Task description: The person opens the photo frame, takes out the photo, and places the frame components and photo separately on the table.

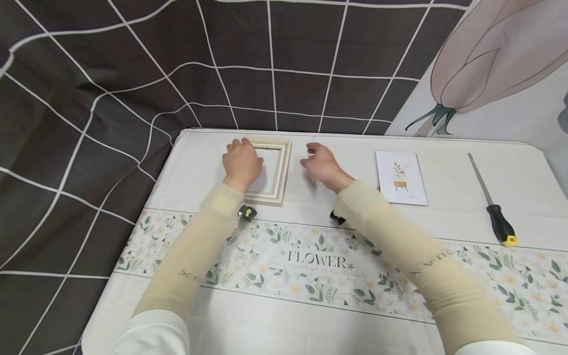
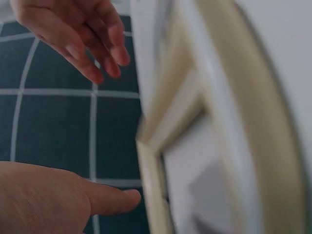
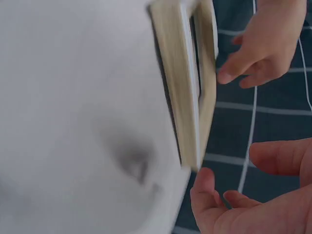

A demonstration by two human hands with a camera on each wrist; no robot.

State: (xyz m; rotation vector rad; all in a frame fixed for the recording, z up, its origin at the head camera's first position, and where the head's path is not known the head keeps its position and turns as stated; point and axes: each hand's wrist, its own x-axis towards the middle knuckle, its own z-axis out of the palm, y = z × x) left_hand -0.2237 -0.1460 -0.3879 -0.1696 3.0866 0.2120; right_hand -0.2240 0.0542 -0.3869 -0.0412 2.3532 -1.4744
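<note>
A cream picture frame (image 1: 280, 172) with an open middle lies flat near the far edge of the table. My left hand (image 1: 243, 165) is over its left side, with loosely bent fingers; in the left wrist view the thumb (image 2: 114, 200) is straight and apart from the frame. No grip on the frame shows. To the right of the frame, my right hand (image 1: 323, 166) hovers above the table with loosely curved fingers and nothing in it. The right wrist view has that hand (image 3: 258, 204) beyond the end of the blurred frame (image 3: 178, 83).
A white card with a potted-plant picture (image 1: 401, 178) lies right of my right hand. Farther right is a file (image 1: 492, 202) with a black and yellow handle. A floral band (image 1: 310, 268) crosses the tablecloth. Dark gridded cloth (image 1: 301, 64) hangs behind and at the left.
</note>
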